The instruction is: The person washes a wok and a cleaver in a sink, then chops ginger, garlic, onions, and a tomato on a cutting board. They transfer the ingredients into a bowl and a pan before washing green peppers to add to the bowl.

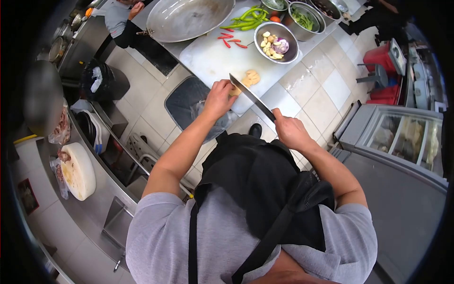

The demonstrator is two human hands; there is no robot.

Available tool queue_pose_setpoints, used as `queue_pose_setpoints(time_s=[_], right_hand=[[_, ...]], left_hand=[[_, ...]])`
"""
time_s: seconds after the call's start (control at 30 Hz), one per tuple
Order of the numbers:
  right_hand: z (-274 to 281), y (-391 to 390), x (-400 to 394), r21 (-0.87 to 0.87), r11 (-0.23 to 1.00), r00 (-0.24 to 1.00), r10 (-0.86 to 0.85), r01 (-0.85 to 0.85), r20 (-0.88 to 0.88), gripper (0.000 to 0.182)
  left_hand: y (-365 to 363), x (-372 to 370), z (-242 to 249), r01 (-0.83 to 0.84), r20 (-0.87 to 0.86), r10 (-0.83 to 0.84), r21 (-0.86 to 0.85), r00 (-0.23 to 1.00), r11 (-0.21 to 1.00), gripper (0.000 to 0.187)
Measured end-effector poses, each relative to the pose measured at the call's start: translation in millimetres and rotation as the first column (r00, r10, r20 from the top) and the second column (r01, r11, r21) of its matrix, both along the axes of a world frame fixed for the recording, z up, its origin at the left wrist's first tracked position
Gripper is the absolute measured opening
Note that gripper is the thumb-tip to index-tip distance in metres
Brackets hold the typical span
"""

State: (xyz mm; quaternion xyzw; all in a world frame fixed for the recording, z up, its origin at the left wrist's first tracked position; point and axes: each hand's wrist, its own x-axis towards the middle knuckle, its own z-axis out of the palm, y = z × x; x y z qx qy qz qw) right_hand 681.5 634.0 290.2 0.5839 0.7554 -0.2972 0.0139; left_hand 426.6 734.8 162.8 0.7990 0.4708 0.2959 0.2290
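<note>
While the right hand has its fingers wrapped firmly around the handle of a kitchen knife, the left hand is curled over a pale yellow piece of what looks like ginger, gripping it between thumb and fingers. The knife sits a bit above the middle of the frame, long axis on a diagonal: tip toward the upper left, handle toward the lower right. Its blade is right next to the left fingertips, and honestly I can't tell whether it's touching the ginger.

Just past the blade there's a little heap of matching pale slices on the white cutting board. Further up the board you've got scattered red chilies, then long green peppers piled at the top. To their right, a steel bowl holds garlic cloves plus a purple onion, with a tomato just above it. Big oval metal pan at top center, grey bin below the board's left edge, glass-topped fridge over on the far right.
</note>
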Motion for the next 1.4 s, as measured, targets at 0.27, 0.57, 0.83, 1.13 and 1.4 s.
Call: queue_pose_setpoints(time_s=[0.27,0.57,0.83,1.13,1.4], right_hand=[[-38,-7,-23,-0.025,0.999,0.996,-0.02,0.022,0.083,0.02],[6,1,-36,-0.063,0.998,0.985,-0.007,0.018,0.171,0.025],[-30,9,-30,-0.078,0.995,0.998,-0.068,0.069,0.01,0.021],[-14,-20,51,0.072,0.949,0.951,-0.31,0.308,0.015,0.018],[-4,-3,54,0.058,0.965,0.962,-0.261,0.257,0.077,0.014]], left_hand=[[4,-8,-7,0.055,0.109,-0.066,0.105,0.992,0.993,0.026],[3,-16,-15,0.092,0.136,-0.112,0.145,0.984,0.985,0.023],[-6,-9,-17,0.061,0.12,-0.088,0.213,0.989,0.975,0.021],[27,89,32,-0.221,-0.265,0.179,-0.137,0.948,0.966,0.059],[49,72,15,0.25,-0.205,-0.246,-0.006,0.947,0.968,0.044]])
